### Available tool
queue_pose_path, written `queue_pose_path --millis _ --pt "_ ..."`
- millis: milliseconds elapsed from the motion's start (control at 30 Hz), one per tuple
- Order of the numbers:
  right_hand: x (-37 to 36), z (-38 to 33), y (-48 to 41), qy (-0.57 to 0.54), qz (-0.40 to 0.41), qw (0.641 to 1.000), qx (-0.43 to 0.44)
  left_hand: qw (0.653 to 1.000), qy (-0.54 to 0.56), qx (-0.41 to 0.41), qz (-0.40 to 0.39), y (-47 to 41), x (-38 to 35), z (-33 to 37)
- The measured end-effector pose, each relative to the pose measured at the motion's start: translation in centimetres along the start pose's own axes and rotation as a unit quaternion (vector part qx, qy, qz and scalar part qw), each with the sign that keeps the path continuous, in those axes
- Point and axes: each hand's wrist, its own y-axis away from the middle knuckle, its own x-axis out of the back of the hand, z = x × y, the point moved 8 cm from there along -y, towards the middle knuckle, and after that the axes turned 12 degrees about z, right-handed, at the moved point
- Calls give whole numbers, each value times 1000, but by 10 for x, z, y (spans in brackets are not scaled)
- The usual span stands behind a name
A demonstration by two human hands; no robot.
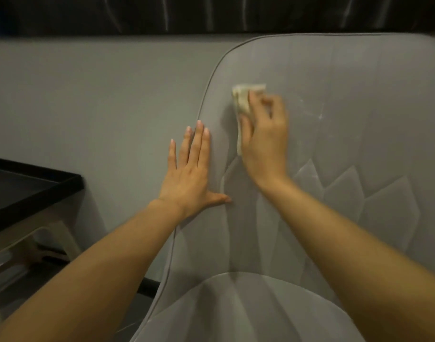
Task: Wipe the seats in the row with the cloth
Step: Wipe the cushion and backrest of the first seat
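A plain grey wall (88, 95) is seen across the left and middle of the view, and a dark, folded curtain (211, 13) is hung above it along the top edge. The right half is filled by a grey upholstered chair (374, 134), which is stood close to the wall. Its tall backrest (359, 77) is edged with piping and stitched into long panels, with pointed shapes sewn lower down. The rounded seat cushion (236, 314) is seen at the bottom of the view.

At the lower left a small worktop (26, 191) with a raised black rim is set against the wall, and pale legs are seen beneath it.

Two bare forearms are stretched forward from the bottom corners. The left hand (189, 174) is laid flat over the left edge of the backrest, with the fingers straight and close together and the thumb spread out to the right; nothing is gripped by it. The right hand (265, 141) is curled round a folded, pale cloth (243, 99), which is pressed against the upper left part of the backrest, just inside the piping. The cloth is partly covered by the fingers, and a strip of it is seen beside the thumb.

A few small white marks (320, 116) are scattered on the fabric to the right of the right hand.
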Motion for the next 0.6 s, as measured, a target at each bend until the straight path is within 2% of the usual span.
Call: queue_pose_path --millis 100,200,300,400,500,600 --pt "-18 8 -69 70 -15 997 -19 1000 7 -2 16 -26 9 8" --pt "-33 18 -67 126 -62 990 -5 1000 8 -8 21 -39 9 11" --pt "-27 18 -2 102 -48 993 28 999 16 -13 29 -38 6 9" --pt "-14 18 39 69 -61 996 18 999 18 -17 33 -38 7 12" --pt "-6 11 27 19 -75 997 8 1000 9 -14 22 -38 9 12" --pt "-1 5 -15 15 -36 999 9 1000 14 -11 18 -44 15 14"
